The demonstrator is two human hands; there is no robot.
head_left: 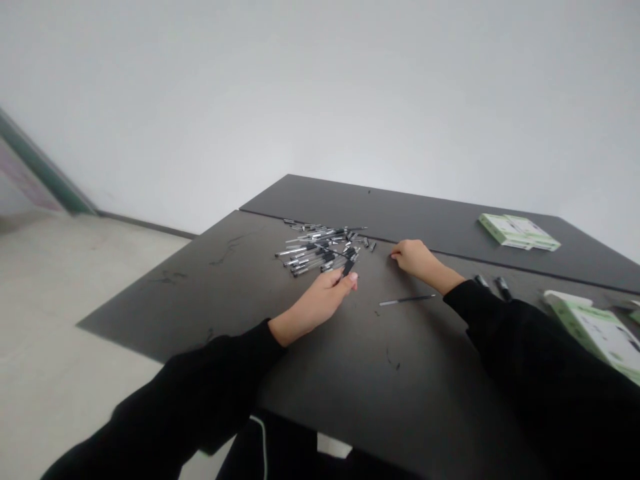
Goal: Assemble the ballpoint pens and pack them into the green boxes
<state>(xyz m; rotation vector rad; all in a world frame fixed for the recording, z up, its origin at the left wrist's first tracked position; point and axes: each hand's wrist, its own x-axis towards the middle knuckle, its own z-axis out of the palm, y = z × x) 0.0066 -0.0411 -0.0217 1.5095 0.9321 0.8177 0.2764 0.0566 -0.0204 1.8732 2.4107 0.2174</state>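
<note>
My left hand [325, 293] is closed on a pen [349, 268], whose black grip end sticks up past my thumb. Just beyond it lies a loose pile of clear-barrelled pens [307, 257] with black grips. Small dark pen caps [367, 243] are scattered at the pile's right side. My right hand [414, 257] is right of the caps, low over the table, with its fingers curled together; whatever is in them is hidden. Between my hands and nearer to me, a thin pen refill [407, 301] rests on the table, touched by neither hand.
Two green-and-white boxes [520, 231] lie on the far part of the dark table [325, 373]. An open box [595, 327] is at the right, past my right sleeve. Two dark objects [503, 288] lie beside that forearm. A seam crosses the table; a white wall stands behind.
</note>
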